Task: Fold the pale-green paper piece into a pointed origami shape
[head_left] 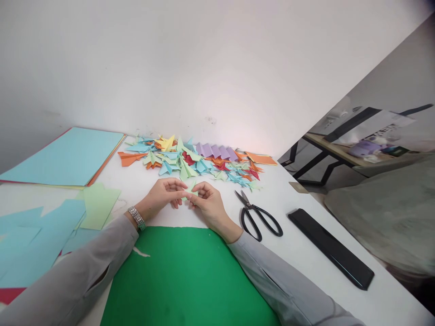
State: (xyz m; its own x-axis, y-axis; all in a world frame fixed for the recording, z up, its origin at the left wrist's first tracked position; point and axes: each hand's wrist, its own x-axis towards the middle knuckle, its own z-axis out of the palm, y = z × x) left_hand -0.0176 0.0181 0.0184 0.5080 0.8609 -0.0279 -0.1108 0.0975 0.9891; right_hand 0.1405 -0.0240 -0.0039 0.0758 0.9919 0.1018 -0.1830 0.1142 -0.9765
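Note:
Between my two hands is a small light green folded paper [190, 191], pinched at both sides just past the far edge of a green sheet [183, 271]. My left hand [168, 192], with a metal watch band at the wrist, grips its left side between thumb and fingers. My right hand [208, 201] closes on the right side in the same way. The fingers cover much of the paper, so its exact shape is hard to make out. Just beyond the hands lies a heap of folded paper pieces [186, 170] in several colours, some shaped like planes.
Open black-handled scissors [253, 213] lie right of my hands, with a long black case [331, 246] beyond. At left are a stack of coloured sheets [68, 156], loose blue paper [50, 231] and light green paper [98, 206]. A white wall [170, 68] rises behind the heap.

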